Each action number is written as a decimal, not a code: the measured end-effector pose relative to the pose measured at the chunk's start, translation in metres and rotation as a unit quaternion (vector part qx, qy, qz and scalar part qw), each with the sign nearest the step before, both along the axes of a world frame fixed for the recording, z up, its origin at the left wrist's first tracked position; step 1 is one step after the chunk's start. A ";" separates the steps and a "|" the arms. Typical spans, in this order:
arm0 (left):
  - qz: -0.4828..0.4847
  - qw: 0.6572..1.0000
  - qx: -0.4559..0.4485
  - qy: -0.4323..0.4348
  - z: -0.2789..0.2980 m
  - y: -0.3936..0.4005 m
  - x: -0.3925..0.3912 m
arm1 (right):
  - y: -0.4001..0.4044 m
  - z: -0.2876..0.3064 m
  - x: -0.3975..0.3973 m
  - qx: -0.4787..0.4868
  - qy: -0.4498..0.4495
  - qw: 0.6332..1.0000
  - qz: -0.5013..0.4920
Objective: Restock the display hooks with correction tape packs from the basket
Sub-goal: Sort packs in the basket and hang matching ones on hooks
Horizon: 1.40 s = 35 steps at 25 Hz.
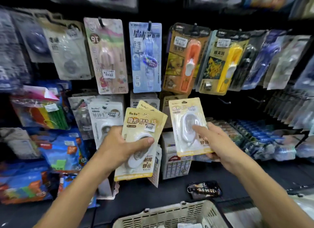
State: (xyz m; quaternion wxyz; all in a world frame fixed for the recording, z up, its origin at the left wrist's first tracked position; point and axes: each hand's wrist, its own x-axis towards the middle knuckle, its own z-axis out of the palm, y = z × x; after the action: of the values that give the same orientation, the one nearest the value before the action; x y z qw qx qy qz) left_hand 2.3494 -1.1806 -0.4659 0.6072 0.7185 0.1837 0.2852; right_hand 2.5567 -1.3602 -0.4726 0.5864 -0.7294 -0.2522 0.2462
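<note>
At nine o'clock our left hand (pixel 119 146) has its grip clamped on a small fan of cream-yellow carded correction tape packs (pixel 141 142), long axes tilted toward one o'clock; at three o'clock our right hand (pixel 215 141) pinches one pale yellow blister-carded tape pack (pixel 188 125), upright, hang-hole uppermost; it sits nearer the bare black hook (pixel 225 101) at two o'clock; the beige plastic basket (pixel 169 214) waits at six.
</note>
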 end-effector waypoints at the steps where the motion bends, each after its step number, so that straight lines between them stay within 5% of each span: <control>1: 0.012 1.000 -0.010 -0.011 -0.002 0.000 0.000 | -0.002 -0.001 0.003 -0.006 0.003 1.000 -0.010; 10: 0.030 0.995 -0.055 -0.072 -0.013 -0.019 0.013 | 0.014 -0.016 -0.021 0.061 0.055 0.994 -0.066; 15: 0.108 0.991 -0.009 -0.078 -0.013 -0.032 0.020 | 0.023 -0.027 -0.076 0.068 -0.010 0.987 0.149; 21: 0.097 0.990 -0.067 -0.077 -0.014 -0.022 0.015 | 0.018 -0.023 -0.061 0.171 0.122 0.978 0.016; 25: 0.111 0.989 -0.072 -0.064 -0.012 -0.023 0.014 | 0.005 -0.023 -0.038 0.108 0.086 0.988 -0.072; 32: 0.128 0.981 -0.117 -0.091 -0.011 -0.023 0.016 | -0.008 -0.014 -0.031 0.076 0.042 0.993 -0.079; 35: 0.123 0.982 -0.115 -0.090 -0.013 -0.023 0.018 | -0.007 -0.019 -0.032 0.078 0.141 0.984 -0.080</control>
State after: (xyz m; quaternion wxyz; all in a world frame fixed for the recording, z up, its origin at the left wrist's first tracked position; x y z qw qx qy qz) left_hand 2.3672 -1.2039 -0.4788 0.6601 0.5873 0.2468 0.3981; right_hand 2.5248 -1.3674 -0.4920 0.6892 -0.6567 -0.1265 0.2789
